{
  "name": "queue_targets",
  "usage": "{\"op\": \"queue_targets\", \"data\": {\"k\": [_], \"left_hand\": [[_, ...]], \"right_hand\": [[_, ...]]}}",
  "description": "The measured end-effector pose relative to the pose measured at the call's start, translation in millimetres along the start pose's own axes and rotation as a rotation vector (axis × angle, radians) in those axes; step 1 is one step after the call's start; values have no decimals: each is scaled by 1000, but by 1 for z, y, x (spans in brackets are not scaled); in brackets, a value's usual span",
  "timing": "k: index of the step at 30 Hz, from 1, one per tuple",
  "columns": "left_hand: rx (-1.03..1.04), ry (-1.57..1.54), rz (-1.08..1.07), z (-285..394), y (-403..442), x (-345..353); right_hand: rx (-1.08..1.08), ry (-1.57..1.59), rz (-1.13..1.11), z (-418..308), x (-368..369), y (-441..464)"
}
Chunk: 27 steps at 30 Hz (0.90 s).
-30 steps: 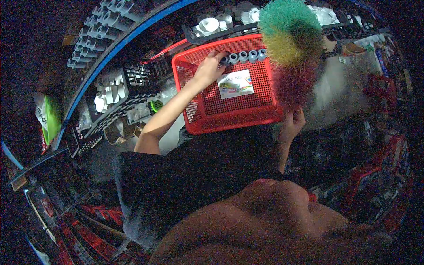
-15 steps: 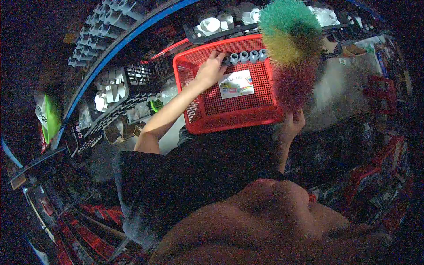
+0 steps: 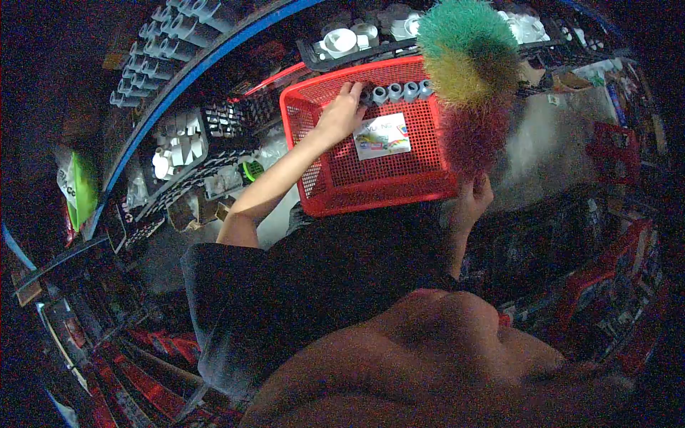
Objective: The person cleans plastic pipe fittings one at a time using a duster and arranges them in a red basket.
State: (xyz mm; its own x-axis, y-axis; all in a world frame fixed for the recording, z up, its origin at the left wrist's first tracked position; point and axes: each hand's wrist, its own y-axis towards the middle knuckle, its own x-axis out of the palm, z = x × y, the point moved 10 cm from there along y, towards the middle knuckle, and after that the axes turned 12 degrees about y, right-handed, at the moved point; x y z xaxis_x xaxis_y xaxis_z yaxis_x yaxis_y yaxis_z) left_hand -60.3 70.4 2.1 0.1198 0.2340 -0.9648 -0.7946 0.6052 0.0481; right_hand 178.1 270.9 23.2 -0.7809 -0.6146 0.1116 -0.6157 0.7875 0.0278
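Note:
A red plastic basket [image 3: 371,203] with mesh walls lies in front of me. My left hand [image 3: 342,116] reaches into its far left part, fingers bent round the leftmost grey pipe fitting [image 3: 366,97]. More grey pipe fittings [image 3: 394,92] line up to the right along the basket's far wall. A white printed card [image 3: 383,136] rests on the basket floor beside my left hand. My right hand [image 3: 473,202] is closed around the lower end of a fluffy duster [image 3: 474,82], green, yellow and dark red. The duster stands up and hides the basket's right end; its handle is hidden in my fingers.
Behind the basket a black tray [image 3: 314,58] holds white fittings [image 3: 340,41]. On the left stand a black crate [image 3: 221,123] and white pieces [image 3: 182,143]. Grey pipe fittings [image 3: 164,50] fill a blue-edged shelf [image 3: 175,82] at upper left. Red crates [image 3: 614,153] stand at right.

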Motion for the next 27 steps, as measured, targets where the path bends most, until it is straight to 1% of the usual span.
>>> {"op": "queue_targets", "data": {"k": [2, 5, 6, 8, 9, 10, 11, 12, 14, 15, 16, 17, 18, 20, 22, 23, 24, 26, 27], "left_hand": [[41, -43, -55, -2, 2, 10], [5, -40, -105, 5, -4, -3], [0, -33, -103, 6, -8, -11], [70, -9, -121, 16, -14, -31], [58, -58, -124, 17, -15, -45], [46, -46, -113, 19, -16, -65], [119, -98, 36, 31, -15, -101], [194, -149, 184, 40, -16, -137], [237, -81, 445, 41, -19, -200], [238, -7, 616, 37, -25, -229], [214, 95, 831, 30, -36, -254], [154, 175, 960, 22, -44, -272], [-2, 86, 1031, 7, -50, -286], [-154, 265, 1147, 6, -56, -305], [-189, 442, 1137, -4, -50, -309], [-248, 442, 1128, -11, -48, -307], [-235, 434, 1136, -10, -48, -307], [-301, 376, 1172, -14, -51, -307], [-253, 329, 1165, -17, -49, -307]], "right_hand": [[-9, -3, -11, 2, -1, 1], [31, 27, 17, 10, -6, 0], [34, 34, 12, 7, -4, 0], [-1, -58, -28, -7, 2, 0], [-3, -46, -40, -10, 7, -1], [9, 46, 21, -10, 6, -1], [25, 137, 81, -9, 4, -3], [27, 147, 65, -5, 4, -2], [-66, -99, 15, -3, -1, 3], [-65, -95, 4, -3, 2, 3], [-30, -44, 11, 1, 3, 4], [5, 5, 22, 4, 2, 5], [1, 4, 17, 6, 1, 5], [117, -17, -4, 26, -4, 4], [77, -16, -9, 19, -1, 3], [42, -21, -11, 14, 1, 4], [33, -17, 1, 14, 1, 5], [90, 28, 1, 19, 1, 3], [81, 24, 22, 16, 0, 3]]}}
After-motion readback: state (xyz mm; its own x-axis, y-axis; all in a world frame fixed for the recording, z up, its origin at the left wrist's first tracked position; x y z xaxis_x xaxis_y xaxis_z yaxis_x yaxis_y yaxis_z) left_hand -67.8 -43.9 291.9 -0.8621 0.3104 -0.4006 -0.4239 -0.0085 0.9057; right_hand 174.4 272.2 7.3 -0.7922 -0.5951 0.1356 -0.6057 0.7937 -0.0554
